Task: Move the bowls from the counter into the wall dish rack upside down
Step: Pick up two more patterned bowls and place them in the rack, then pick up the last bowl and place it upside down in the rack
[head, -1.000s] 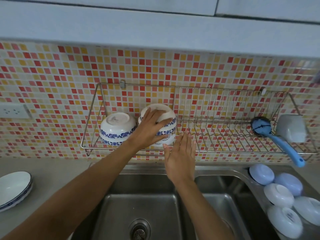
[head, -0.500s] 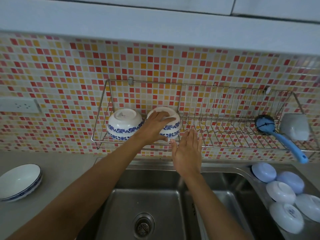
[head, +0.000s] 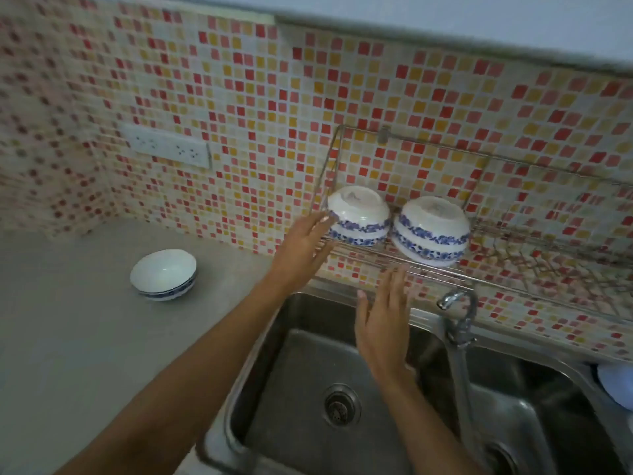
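Two white bowls with blue flower bands sit upside down, side by side, at the left end of the wire rack (head: 513, 281) on the mosaic-tiled wall. The left bowl (head: 358, 214) and the right bowl (head: 431, 229) nearly touch.

The left hand (head: 303, 246) hovers just left of the left bowl, fingers spread and holding nothing; its fingertips are at the bowl's edge, and whether they touch it cannot be told. Half a second ago this hand's grip lay on top of the right bowl; it has since let go and moved leftward.

The right hand (head: 385, 323) is open and flat, fingers together, empty, raised over the sink (head: 308, 371) below the rack, much as before.

The view has swung left since the earlier frame. A third bowl (head: 163, 274), right way up, now shows well inside the picture on the grey counter (head: 85, 337), well apart from the rack. A tap (head: 457, 313) stands at the sink's back edge, right of the right hand. A wall socket (head: 168, 149) is mounted left of the rack.
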The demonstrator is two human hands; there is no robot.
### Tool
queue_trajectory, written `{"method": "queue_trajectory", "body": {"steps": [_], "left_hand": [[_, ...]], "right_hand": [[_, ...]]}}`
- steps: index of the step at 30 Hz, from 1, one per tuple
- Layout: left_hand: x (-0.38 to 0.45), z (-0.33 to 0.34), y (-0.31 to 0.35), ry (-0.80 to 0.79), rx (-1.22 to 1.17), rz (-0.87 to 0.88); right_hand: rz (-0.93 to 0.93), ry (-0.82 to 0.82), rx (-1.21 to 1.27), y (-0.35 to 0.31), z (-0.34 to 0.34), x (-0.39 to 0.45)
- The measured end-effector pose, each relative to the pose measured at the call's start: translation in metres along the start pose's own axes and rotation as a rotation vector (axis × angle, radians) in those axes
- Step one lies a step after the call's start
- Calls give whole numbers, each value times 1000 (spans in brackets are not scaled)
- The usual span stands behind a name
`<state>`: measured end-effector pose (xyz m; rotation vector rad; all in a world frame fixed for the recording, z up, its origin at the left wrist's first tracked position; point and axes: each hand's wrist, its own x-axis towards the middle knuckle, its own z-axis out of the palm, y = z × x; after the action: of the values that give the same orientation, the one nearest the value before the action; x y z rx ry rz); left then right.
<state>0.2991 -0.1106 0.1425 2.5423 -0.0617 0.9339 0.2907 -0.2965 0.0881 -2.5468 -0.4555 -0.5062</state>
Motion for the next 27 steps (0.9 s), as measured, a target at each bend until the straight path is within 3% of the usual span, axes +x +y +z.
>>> {"method": "queue_trajectory", "body": {"steps": [5,9,13,17,24,27], "left_hand": [[-72,-65,-102,91,22,-268],[-114,-107,-188,109,31,-527],[-140,-130,-258,83,34,-748],[-149,-133,-304,-46,-68,-963],[-149,-99,-367,-95,-306,-1256],[-149,-83,-376,-143,-368,-1317]], "right_hand": [[-148,-258,237,-89,79,-31],[-153,-427,287,-161,131,-34],[-20,-553,397,-219,174,-26],[148,-627,406,-260,212,-6],[369,-899,302,-287,267,23],[556,-1076,444,-293,281,26]]}}
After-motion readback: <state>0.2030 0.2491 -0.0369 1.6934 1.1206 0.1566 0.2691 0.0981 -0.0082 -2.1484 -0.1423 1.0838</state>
